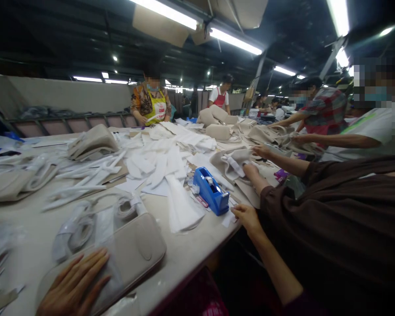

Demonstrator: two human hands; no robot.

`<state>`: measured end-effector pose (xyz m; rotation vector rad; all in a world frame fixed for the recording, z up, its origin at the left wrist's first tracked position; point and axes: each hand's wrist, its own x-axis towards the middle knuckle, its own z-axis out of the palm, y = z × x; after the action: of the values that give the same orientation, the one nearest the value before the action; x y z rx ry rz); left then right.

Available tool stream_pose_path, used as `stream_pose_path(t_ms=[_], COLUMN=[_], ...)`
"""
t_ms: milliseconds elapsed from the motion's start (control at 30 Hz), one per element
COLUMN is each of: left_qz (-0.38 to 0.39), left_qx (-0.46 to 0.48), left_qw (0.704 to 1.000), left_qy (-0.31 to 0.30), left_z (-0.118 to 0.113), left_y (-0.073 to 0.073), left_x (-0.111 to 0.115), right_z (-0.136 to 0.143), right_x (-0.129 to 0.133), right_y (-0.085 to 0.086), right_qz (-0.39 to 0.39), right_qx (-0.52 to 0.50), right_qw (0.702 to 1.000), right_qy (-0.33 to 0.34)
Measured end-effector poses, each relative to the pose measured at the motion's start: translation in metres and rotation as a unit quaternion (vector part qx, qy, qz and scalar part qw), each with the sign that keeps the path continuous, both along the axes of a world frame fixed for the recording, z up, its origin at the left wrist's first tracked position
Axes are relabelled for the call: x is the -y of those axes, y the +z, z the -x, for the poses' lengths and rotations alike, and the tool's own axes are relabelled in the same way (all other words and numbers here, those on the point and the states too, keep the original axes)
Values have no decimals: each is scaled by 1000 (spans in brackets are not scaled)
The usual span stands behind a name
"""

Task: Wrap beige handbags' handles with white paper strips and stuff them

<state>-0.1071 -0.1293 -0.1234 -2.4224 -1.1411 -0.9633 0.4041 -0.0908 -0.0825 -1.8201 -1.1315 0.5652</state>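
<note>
My left hand [79,281] lies flat, fingers stretched, on a beige handbag [134,245] at the lower left. The bag rests on its side, with a clear plastic strip around it and its wrapped strap coiled on top. My right hand [250,221] is at the table edge, just right of a blue tape dispenser [210,191]. Its thumb and forefinger come together beside small white paper slips [228,218]; what they pinch cannot be made out. A small pink item [202,201] lies against the dispenser's left side.
White paper pieces [184,206] are heaped mid-table. White wrapped straps [85,180] and more beige bags [94,142] lie to the left. Close on my right, a co-worker in a brown top [342,210] handles a beige bag [232,162]. Other workers stand around the table.
</note>
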Motion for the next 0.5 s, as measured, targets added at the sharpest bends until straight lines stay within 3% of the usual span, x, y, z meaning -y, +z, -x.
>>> stream_pose_path(t_ms=[67, 100, 200, 300, 367, 500], left_qz=[-2, -3, 16, 53, 75, 93], left_qx=[-28, -52, -76, -61, -52, -34], left_qw=[998, 997, 996, 994, 993, 992], left_qy=[47, 52, 52, 69, 78, 83], left_z=[-5, -8, -18, -22, -24, -25], left_y=[7, 12, 28, 34, 35, 36], left_x=[7, 12, 25, 29, 30, 33], right_z=[4, 11, 52, 123, 183, 295], right_x=[10, 16, 25, 8, -11, -39], right_y=[7, 16, 59, 106, 128, 139], right_qz=[26, 26, -31, -92, -104, -76], right_qx=[184, 281, 472, 535, 550, 523], right_qw=[982, 959, 858, 743, 657, 518], right_qy=[7, 33, 199, 393, 505, 673])
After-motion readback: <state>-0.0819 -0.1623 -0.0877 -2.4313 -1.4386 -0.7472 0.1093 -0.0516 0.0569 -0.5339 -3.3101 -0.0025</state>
